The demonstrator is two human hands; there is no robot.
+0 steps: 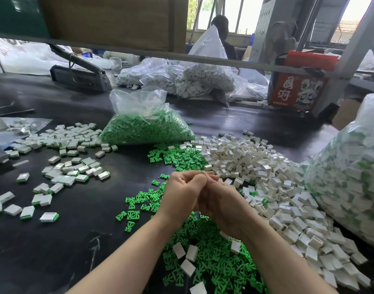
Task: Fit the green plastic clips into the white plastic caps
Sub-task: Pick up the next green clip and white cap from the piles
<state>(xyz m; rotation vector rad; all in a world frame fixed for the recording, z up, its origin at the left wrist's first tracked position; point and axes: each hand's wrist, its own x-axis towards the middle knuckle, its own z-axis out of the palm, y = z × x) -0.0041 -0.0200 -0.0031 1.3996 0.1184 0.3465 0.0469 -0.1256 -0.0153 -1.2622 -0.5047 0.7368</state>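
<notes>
Whatever lay between the left hand (183,193) and the right hand (219,201) was concealed by the curled fingers pressed together; no part could be identified there. The loose green clips (213,257) beneath the forearms were partly covered. The bag of finished pieces (349,183) was cut off by the right edge. A seated person (221,28) behind the white bag (207,66) was largely hidden, and the box lettering (296,90) was only partly legible.
</notes>
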